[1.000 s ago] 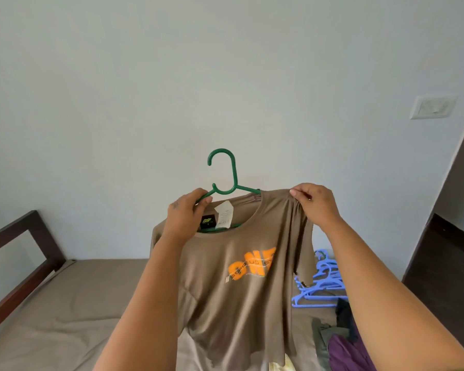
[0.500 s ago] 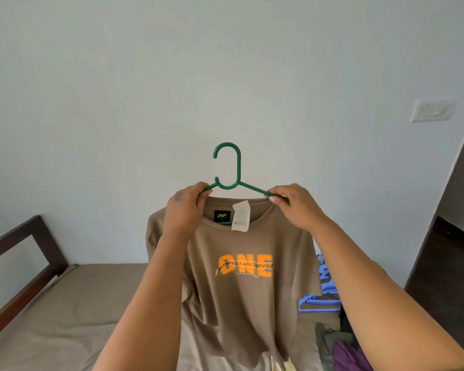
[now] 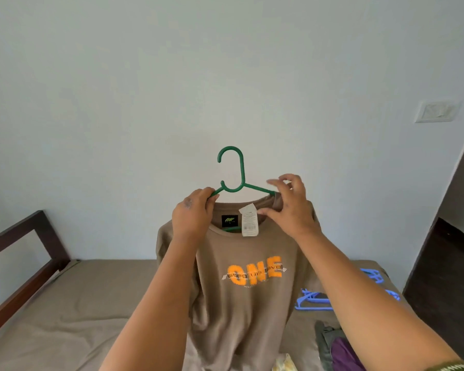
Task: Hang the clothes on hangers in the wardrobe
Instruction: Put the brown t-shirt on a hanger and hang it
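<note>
A brown T-shirt (image 3: pixel 252 311) with orange "ONE" lettering hangs in front of me on a green plastic hanger (image 3: pixel 237 172), hook upward. My left hand (image 3: pixel 192 219) grips the hanger's left arm together with the shirt's left shoulder. My right hand (image 3: pixel 289 210) is at the collar on the right side, thumb and fingers pinching the neckline fabric over the hanger's right arm. A white label hangs inside the collar. No wardrobe is in view.
A bed (image 3: pixel 73 303) with a brown sheet lies below, its dark wooden frame (image 3: pixel 24 263) at the left. Several blue hangers (image 3: pixel 314 301) and a pile of dark and purple clothes (image 3: pixel 335 346) lie on the right. A plain wall stands ahead, with a dark doorway (image 3: pixel 456 236) at the right.
The shirt has turned to face me squarely. My right hand moved inward from the right shoulder to the collar, and its fingers have loosened there. The hanger stayed upright.
</note>
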Motion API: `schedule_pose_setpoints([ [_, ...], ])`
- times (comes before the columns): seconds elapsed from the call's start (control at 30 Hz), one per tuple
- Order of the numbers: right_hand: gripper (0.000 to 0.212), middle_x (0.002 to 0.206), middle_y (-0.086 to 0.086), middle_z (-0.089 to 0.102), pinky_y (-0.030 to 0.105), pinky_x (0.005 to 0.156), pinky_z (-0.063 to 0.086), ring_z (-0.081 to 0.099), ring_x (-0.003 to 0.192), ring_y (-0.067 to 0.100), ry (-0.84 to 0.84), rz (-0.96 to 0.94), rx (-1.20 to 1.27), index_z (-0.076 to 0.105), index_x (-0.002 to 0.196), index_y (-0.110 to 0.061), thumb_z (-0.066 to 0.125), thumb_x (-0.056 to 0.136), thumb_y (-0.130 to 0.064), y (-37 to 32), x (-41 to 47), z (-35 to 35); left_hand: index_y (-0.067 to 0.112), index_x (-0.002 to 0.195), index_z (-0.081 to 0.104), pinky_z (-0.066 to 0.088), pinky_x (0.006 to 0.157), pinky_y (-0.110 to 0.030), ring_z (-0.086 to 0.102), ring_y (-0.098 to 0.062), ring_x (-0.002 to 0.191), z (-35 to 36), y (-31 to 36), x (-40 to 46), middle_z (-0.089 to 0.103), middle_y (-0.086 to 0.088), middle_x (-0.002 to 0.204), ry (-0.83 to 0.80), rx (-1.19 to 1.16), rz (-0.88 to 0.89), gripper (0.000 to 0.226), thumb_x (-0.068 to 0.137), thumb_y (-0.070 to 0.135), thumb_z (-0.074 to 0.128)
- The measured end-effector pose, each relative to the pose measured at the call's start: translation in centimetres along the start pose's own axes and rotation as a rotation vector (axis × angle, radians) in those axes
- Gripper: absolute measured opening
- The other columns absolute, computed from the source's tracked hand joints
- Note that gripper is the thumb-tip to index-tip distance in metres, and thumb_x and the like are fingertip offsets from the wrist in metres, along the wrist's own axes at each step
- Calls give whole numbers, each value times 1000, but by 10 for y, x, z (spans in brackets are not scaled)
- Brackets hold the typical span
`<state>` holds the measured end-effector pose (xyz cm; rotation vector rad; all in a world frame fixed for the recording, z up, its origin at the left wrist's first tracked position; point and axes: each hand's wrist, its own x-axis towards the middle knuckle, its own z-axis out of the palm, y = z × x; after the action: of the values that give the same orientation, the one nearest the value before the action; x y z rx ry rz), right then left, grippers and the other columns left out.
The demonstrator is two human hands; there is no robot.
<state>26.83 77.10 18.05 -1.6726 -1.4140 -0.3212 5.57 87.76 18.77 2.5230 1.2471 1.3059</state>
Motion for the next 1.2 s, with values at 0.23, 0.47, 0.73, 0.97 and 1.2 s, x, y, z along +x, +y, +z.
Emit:
schedule_pose_setpoints([
  [0.23, 37, 108, 3, 66, 39, 91, 40, 51, 107, 33, -60, -2, -218, 63, 124, -17, 42, 97, -31, 26, -1, -23, 21, 101, 66, 44, 66, -30, 58, -15, 84, -9, 0, 14, 64, 10, 92, 33, -139, 146, 17, 99, 30, 52],
  [0.47, 5, 76, 4, 62, 19, 68, 39, 58, 71, 19, 45, 62, -134, 71, 86, -8, 71, 82, -10, 22, -21, -68, 20, 108, 66, 42, 86, -40, 58, -26, 98, 1, 19, 11, 67, 4, 105, 39, -228, 187, 25, 95, 40, 57],
  [0.73, 8, 89, 1, 50, 9, 66, 32, 47, 78, 14, 108, 183, -217, 57, 95, -5, 59, 92, -12, -1, -92, -135, 15, 131, 47, 34, 104, -52, 50, -32, 118, -23, 38, -33, 57, -8, 124, -159, -213, 136, 66, 81, 52, 70],
  [0.97, 12, 92, -2, 53, 32, 70, 40, 51, 80, 18, 141, 258, -331, 51, 103, -9, 54, 96, -18, -66, -215, -227, 13, 105, 70, 40, 79, -28, 57, -20, 88, -103, 87, -97, 67, -2, 91, -315, -443, 298, 15, 92, 15, 62],
  [1.2, 20, 89, 7, 65, 38, 67, 46, 59, 76, 26, 238, 442, -507, 50, 111, -7, 52, 98, -22, -167, -394, -332, 38, 96, 60, 35, 73, 0, 51, 20, 78, -162, 166, -211, 57, 42, 84, -375, -728, 537, 20, 95, 18, 59],
])
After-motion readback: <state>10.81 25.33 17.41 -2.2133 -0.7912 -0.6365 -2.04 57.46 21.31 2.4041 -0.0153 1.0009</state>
